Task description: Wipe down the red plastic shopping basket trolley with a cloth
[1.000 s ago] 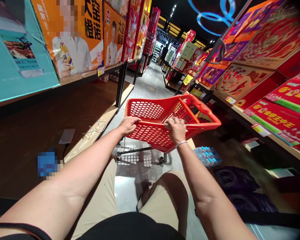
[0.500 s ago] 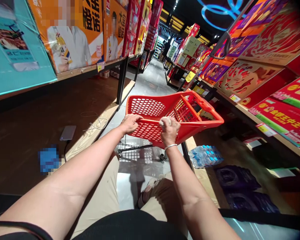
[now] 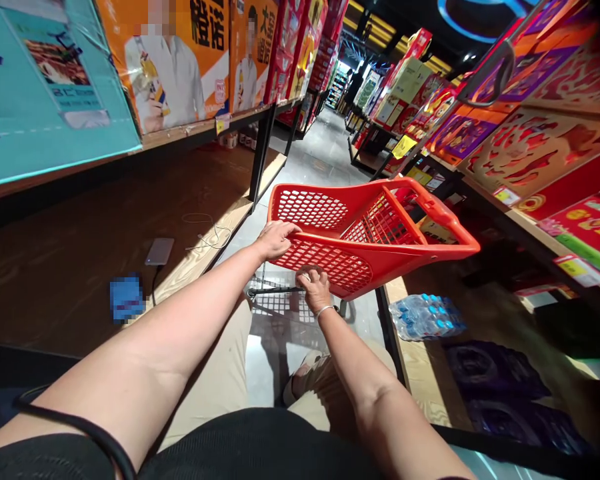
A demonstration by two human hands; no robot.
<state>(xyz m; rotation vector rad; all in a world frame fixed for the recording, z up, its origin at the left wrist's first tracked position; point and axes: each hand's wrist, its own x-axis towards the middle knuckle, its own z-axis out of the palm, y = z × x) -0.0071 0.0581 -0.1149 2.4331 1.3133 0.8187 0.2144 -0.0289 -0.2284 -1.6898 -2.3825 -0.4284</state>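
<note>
A red plastic shopping cart (image 3: 325,263) stands across the aisle in front of me, turned sideways, with its handle at the right. My left hand (image 3: 277,240) is closed over the rim at the cart's near left corner. Below the rim, close to the latticed side of the basket, is my right hand (image 3: 316,288), its fingers curled. Something small and pale shows at those fingers, too unclear to name. Whether the right hand touches the basket, I cannot tell. The visible part of the basket's inside shows only red lattice and a divider panel.
Shelving with orange drink cartons (image 3: 180,80) lines the left; red and gold gift boxes (image 3: 545,143) fill the right. A shrink-wrapped pack of water bottles (image 3: 425,317) lies on the lower right shelf. A power bank (image 3: 160,251) with a cable lies low on the left.
My right hand has come off the cart's rim and moved down and left beside the basket. The left hand keeps its hold. The whole scene has shifted rightward in view.
</note>
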